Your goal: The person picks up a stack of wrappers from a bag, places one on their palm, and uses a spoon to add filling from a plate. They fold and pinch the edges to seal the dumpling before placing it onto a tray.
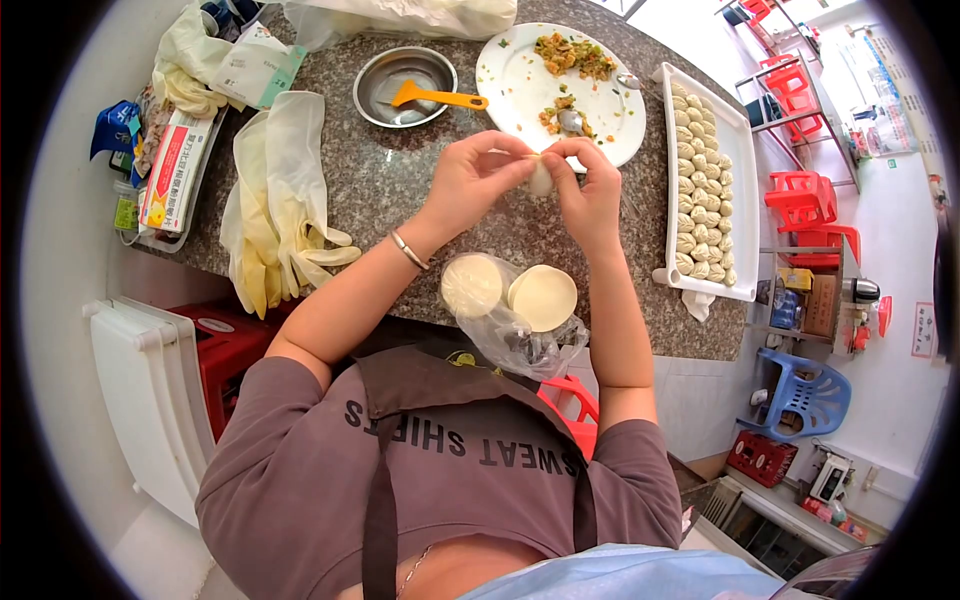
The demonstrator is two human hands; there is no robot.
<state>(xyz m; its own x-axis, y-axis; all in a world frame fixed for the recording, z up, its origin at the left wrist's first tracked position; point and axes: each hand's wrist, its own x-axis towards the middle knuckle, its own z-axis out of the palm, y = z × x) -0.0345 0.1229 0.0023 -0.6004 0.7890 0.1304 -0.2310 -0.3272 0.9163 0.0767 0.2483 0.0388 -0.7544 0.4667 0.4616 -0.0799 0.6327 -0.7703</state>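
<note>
White dumpling (541,179), 1, pinched by left hand (478,178) and right hand (592,192), 2 wrapper stacks (543,297)

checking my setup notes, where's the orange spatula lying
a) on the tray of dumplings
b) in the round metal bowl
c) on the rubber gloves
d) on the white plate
b: the orange spatula lies with its blade inside the metal bowl, and its handle sticks out over the rim toward the white plate.
</note>
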